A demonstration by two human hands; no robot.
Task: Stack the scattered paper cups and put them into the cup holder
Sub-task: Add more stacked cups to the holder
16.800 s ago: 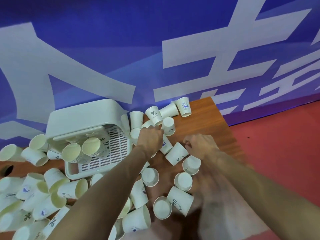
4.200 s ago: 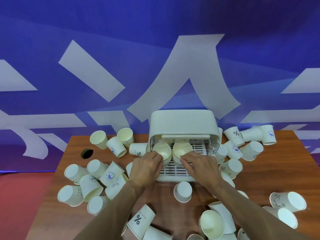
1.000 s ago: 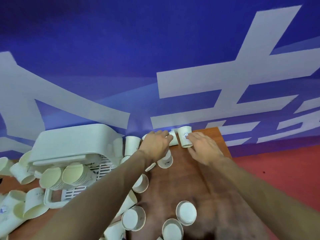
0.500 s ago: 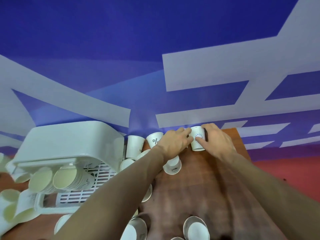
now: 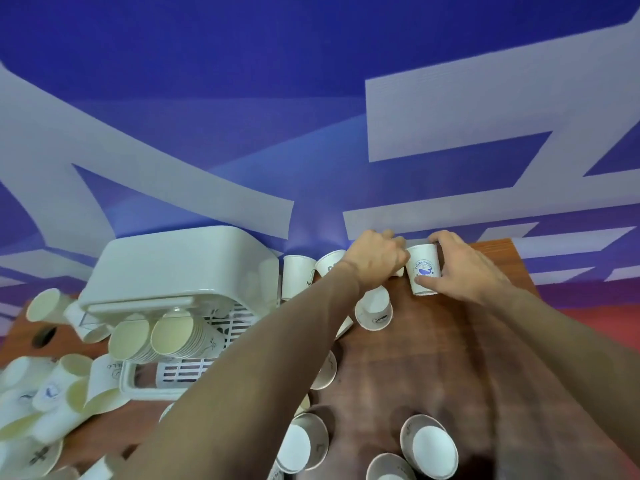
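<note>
At the upper right of the frame, by the far edge of the table (image 5: 433, 358), the right hand (image 5: 460, 268) grips a whale-print cup (image 5: 423, 271), thumb across its front and fingers curled over its top. The left hand (image 5: 375, 259) sits just beside it with its fingers bent down over something, probably another cup, though what it holds is hidden and I cannot tell. To the left of centre stands the cup holder (image 5: 180, 261), with two stacks (image 5: 176, 336) lying side by side inside it, mouths toward the camera, so part of the job looks done. Much is left, to judge by the spread. Two cups (image 5: 298, 277) stand between the holder and the left hand, and one (image 5: 375, 310) lies under the left wrist. Several (image 5: 429, 445) sit along the bottom edge, and a heap (image 5: 52, 403) fills the lower left corner. The step in hand seems to be gathering the far-corner cups into a fresh stack, which has yet to go into the holder.
</note>
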